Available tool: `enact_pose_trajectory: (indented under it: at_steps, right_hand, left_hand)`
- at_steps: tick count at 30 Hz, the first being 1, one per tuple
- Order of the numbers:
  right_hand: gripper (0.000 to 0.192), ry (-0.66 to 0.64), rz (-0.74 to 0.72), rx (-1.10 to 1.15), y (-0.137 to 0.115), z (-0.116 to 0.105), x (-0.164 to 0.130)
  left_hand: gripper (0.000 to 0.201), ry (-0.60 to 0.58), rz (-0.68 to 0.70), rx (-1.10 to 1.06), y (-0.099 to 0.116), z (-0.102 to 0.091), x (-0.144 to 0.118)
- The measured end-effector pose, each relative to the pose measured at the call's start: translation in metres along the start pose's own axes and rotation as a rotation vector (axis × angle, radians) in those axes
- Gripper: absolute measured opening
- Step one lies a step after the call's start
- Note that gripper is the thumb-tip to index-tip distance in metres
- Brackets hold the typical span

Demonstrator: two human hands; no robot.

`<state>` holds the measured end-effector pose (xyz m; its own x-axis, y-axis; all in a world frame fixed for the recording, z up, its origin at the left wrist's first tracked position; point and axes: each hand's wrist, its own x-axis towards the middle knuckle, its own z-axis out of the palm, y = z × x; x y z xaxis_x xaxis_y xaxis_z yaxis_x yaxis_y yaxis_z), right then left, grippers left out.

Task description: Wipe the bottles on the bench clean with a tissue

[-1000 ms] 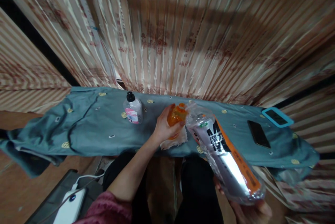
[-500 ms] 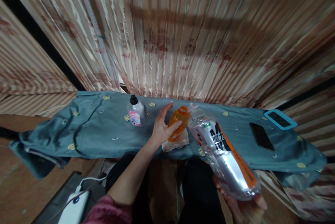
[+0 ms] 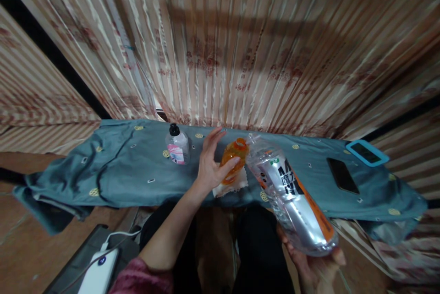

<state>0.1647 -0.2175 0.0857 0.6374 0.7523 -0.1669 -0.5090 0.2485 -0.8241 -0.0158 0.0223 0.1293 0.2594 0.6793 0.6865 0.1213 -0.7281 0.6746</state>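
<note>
An orange see-through bottle (image 3: 233, 165) stands uncapped on a white cloth (image 3: 237, 184). My left hand (image 3: 209, 166) steadies it from the left, with the thumb across its front and the fingers stretched loosely behind. A large clear bottle (image 3: 292, 198) with a silver, black and orange label is tilted in my right hand (image 3: 309, 257), which grips its base from below. The neck of that bottle is beside the orange bottle's mouth; whether they touch, or liquid passes, I cannot make out.
A clear bottle with a black cap and pink label (image 3: 178, 147) stands to the left on the teal cloth (image 3: 120, 175). A dark phone (image 3: 343, 175) and a blue-framed device (image 3: 367, 153) lie at right. A white power bank (image 3: 99, 271) with a cable sits lower left. Striped curtains (image 3: 213, 56) hang behind.
The large bottle's base has risen slightly and shifted a little left with my right hand. My left hand stays at the orange bottle, its fingers slightly straighter.
</note>
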Motion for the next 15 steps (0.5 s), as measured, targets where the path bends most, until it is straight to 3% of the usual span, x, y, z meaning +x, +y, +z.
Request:
enact_pose_trajectory:
  at_steps: [5, 10, 15]
  right_hand:
    - [0.081, 0.025, 0.020, 0.080, -0.007, 0.015, 0.002]
    - [0.076, -0.098, 0.039, 0.126, -0.016, 0.030, 0.004]
    - [0.084, -0.222, 0.042, 0.215, -0.015, 0.052, 0.000]
  left_hand:
    - [0.063, 0.011, -0.069, -0.094, 0.012, -0.001, 0.002]
    - [0.063, -0.018, -0.322, -0.500, 0.033, 0.005, -0.001]
    - [0.088, -0.115, -0.490, -0.808, 0.061, 0.015, -0.014]
